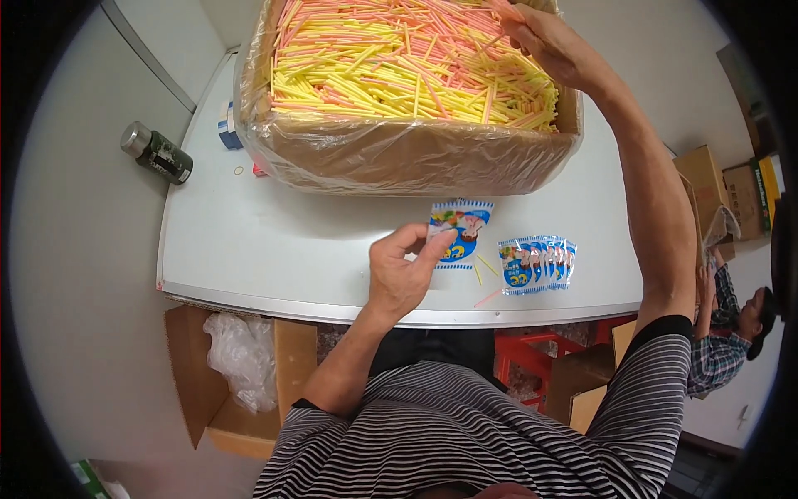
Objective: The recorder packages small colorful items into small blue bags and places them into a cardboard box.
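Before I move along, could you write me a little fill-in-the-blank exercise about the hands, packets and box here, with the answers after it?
1. The right hand is at the cardboard box, whose sticks are pink and ____.
2. The left hand holds a packet printed mainly in ____ and white.
3. The overlapping row of packets lies to the ____ of the held packet.
4. The dark green flask is by the table's ____ edge.

Missing words: yellow; blue; right; left.

yellow lettering (457, 252) marks the held blue-and-white packet (467, 235) and the fanned packets (539, 264)
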### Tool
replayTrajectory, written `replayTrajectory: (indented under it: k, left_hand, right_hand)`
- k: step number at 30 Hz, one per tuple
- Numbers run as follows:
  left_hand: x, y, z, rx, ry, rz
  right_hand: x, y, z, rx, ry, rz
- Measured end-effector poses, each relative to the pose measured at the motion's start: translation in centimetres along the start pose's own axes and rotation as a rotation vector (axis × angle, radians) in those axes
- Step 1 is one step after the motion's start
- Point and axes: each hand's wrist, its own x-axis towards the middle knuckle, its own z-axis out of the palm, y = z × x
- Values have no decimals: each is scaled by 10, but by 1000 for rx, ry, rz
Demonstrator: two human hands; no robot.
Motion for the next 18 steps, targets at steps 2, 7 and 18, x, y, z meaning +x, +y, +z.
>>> replayTrajectory:
  k: [2, 7, 18]
  left_hand:
    - [7, 14, -5, -77, 25, 94]
    - [44, 70, 5, -431, 124, 209]
    - [86, 110, 15, -554, -26, 493]
  right_hand:
    - [-5, -8, -6, 250, -33, -24]
    - [-9, 27, 13, 223, 155, -209]
    - [-75, -9, 11, 607, -261, -15]
